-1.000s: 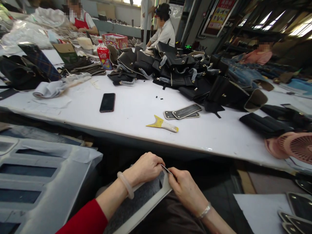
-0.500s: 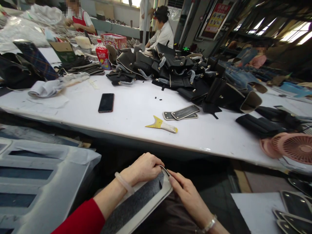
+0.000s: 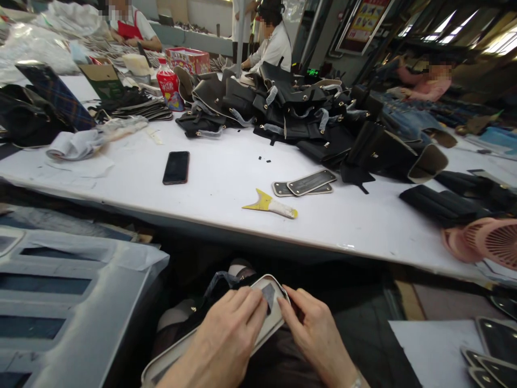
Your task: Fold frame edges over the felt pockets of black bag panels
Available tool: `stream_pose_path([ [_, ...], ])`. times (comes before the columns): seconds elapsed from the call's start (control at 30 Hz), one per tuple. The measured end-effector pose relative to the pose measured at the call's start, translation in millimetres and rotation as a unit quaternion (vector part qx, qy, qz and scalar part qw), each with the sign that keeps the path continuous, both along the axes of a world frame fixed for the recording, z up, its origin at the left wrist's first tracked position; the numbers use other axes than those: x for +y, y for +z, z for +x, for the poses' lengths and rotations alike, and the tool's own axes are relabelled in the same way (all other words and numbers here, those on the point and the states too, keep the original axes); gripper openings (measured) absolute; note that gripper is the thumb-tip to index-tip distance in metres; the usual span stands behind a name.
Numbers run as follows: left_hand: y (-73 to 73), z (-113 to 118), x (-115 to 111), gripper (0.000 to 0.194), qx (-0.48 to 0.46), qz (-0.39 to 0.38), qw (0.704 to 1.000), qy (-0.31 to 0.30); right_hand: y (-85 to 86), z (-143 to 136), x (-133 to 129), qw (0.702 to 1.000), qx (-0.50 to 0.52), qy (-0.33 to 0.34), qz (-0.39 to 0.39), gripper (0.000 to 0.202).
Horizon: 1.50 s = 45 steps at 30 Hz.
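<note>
A long pale-edged piece with rounded corners lies slantwise over the lap, its inner face up. My left hand is on top of it, fingers bent together over a dark grey strip near the far end; whatever is under the fingertips is hidden. At the far right corner my right hand pinches the rim between thumb and fingers. Black material with a clear plastic-wrapped part shows beyond the left hand.
On the white table are a phone, a yellow tool, two dark plates and piled black bags. A pink fan stands right, a plastic-covered rack left. Other people work beyond.
My left hand has come back toward the body along the piece, from the far corner onto the strip. More black material shows behind the piece. The right hand still grips the rim.
</note>
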<state>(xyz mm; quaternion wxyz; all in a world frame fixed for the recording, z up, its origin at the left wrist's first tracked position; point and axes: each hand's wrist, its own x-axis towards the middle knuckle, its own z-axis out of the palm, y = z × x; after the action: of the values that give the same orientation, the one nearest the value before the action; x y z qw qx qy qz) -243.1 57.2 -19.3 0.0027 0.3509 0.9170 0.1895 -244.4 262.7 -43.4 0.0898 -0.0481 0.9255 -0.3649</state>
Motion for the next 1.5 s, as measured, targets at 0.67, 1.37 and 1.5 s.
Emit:
stream_pose_path([
  [0.67, -26.2, 7.7, 7.2, 0.04, -0.065, 0.075, 0.995, 0.023, -8.7, -12.0, -2.0, 0.991, 0.058, 0.104, 0.053, 0.045],
  [1.37, -4.9, 0.6, 14.2, 0.037, -0.168, 0.049, 0.984, 0.025, -4.9, -37.4, 1.7, 0.908, -0.263, 0.049, -0.322, 0.058],
  [1.5, -1.3, 4.8, 12.0, 0.042, -0.169, 0.068, 0.982, 0.04, -3.7, -41.0, 3.0, 0.938, -0.247, 0.085, -0.229, 0.061],
])
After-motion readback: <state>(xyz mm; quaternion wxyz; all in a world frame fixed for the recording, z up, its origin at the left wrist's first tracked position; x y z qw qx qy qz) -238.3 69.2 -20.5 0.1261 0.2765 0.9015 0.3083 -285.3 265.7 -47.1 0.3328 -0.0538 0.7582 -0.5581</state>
